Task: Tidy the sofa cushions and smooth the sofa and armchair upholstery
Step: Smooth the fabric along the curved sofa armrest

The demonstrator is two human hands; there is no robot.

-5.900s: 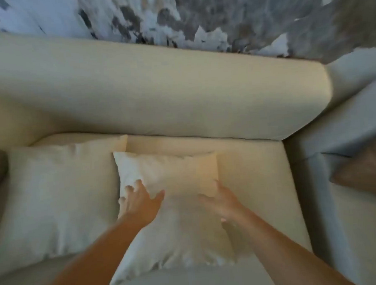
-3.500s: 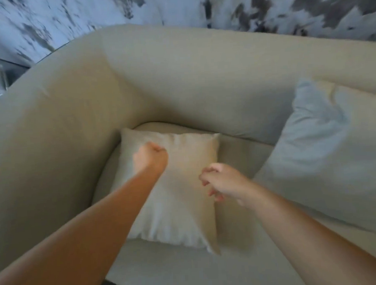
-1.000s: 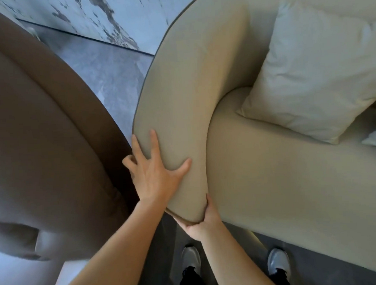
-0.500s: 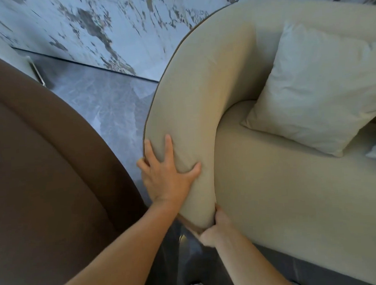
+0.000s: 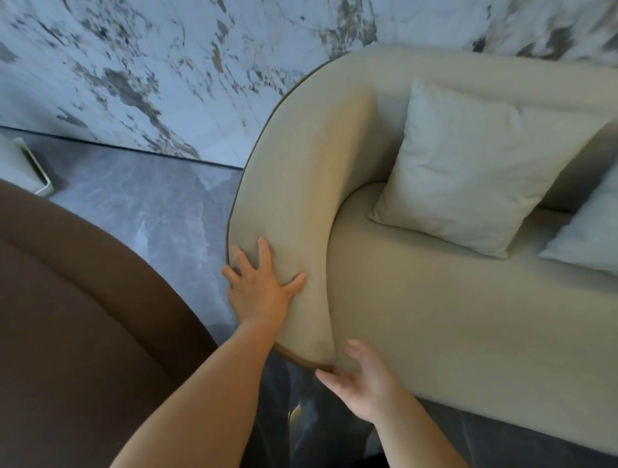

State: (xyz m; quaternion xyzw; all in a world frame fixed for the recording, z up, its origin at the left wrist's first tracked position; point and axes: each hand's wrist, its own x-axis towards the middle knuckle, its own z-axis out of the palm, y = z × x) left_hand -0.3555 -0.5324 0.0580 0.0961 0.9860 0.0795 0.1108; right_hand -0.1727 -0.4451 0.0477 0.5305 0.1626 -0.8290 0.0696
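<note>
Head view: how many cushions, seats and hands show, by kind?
Cushions: 2, a whole one and one cut off by the right edge
Seats: 2, beige sofa and brown armchair
Hands: 2, left, right
Total: 6

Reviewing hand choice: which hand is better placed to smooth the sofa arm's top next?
Left. The left hand lies flat on the sofa arm; the right hand sits low at its front end.

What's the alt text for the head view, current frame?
A person's left hand presses flat on the curved arm of a beige sofa while the right hand, open, touches the arm's lower front end. Two pale cushions lean against the sofa back; a brown armchair fills the left, with grey floor and marble wall behind.
</note>
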